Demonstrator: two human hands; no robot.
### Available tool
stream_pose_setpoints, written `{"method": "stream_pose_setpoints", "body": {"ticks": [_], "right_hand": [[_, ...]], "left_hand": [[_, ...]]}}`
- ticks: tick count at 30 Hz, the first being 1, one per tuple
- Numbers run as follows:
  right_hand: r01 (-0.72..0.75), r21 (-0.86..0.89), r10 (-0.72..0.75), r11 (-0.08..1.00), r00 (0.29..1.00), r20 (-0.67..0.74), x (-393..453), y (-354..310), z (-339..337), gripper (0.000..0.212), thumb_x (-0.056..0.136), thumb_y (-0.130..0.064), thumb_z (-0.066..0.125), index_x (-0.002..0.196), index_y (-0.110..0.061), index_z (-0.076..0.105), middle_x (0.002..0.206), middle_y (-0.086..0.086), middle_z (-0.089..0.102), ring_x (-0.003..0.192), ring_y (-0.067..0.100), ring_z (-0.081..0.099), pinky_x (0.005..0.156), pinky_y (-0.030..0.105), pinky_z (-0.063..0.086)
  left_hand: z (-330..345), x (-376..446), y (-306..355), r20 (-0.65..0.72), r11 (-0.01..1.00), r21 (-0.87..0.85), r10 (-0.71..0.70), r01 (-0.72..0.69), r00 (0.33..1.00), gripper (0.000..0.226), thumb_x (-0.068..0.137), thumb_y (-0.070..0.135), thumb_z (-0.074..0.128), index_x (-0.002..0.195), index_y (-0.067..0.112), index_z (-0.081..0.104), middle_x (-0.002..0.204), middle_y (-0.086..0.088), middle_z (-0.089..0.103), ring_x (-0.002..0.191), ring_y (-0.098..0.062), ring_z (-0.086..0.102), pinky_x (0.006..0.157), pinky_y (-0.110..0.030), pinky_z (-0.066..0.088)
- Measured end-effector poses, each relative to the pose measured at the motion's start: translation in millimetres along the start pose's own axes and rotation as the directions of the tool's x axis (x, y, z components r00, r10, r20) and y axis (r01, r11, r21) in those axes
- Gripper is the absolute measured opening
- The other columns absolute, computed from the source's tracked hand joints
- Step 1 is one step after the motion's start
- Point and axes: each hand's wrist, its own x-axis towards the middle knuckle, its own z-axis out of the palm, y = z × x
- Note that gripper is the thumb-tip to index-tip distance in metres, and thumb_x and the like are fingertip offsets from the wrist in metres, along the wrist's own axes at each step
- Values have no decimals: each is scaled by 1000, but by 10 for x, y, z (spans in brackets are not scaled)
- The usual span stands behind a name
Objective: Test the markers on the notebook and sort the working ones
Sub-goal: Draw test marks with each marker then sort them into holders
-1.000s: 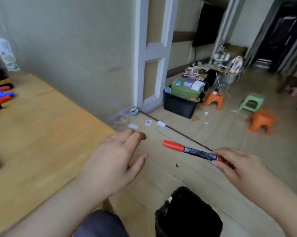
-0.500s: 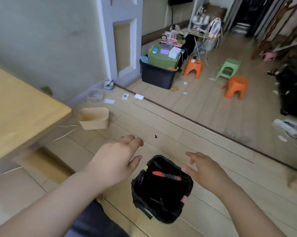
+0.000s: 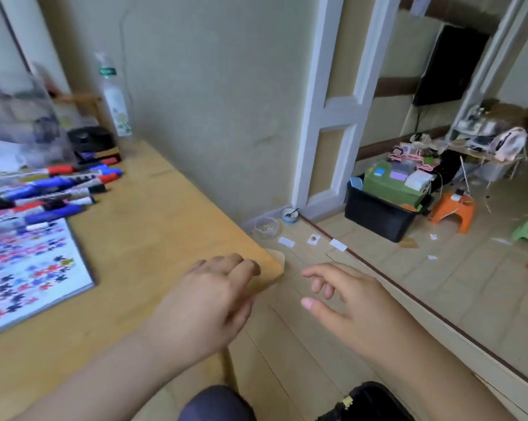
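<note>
We see the markers heaped at the table's far left edge just above the scribbled notebook, while our left hand hovers at its near corner and our right hand beyond it, both loose-fingered, holding nothing.

Ahead of the hands, by the wall — a clear tub and a small bowl on the floor, paper scraps just beside them. Further right, a black crate heaped with boxes, an orange stool next to it. Far left of the hands — a bottle upright on the table.
</note>
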Motion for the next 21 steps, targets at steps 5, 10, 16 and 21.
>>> {"method": "stream_pose_setpoints", "body": {"ticks": [5,10,16,21], "right_hand": [[251,2,-250,968,964,91,697,-737,430,30,88,-45,54,118,-39,54,94,-25,48,93,-5,45,79,13,39],[428,36,-426,903,881,204,1182,-1465,969,44,80,-49,43,118,-31,57,95,-22,47,86,-9,38,83,15,37],[529,31,-516,848,812,272,1746,-2112,1509,30,91,-33,56,119,-23,58,97,-12,48,85,2,38,76,18,34],[520,-87,-470,850,823,319,2253,-2438,1899,34,96,-28,49,128,-20,50,122,-3,50,115,15,44,89,27,38]], "left_hand": [[-549,-530,-737,-24,976,121,-182,183,983,28,78,38,41,102,25,47,88,5,61,74,-18,63,62,-28,53],[-951,-1103,-1312,-93,910,229,-334,346,938,24,77,34,40,98,23,46,83,2,62,69,-23,63,57,-27,50],[-1198,-1582,-1941,-161,815,311,-462,489,872,29,72,29,47,98,19,52,82,-3,65,67,-28,64,50,-32,52],[-1176,-1748,-2241,-215,784,236,-534,574,818,24,75,30,47,93,15,54,81,-4,61,68,-31,61,53,-35,51]]}}
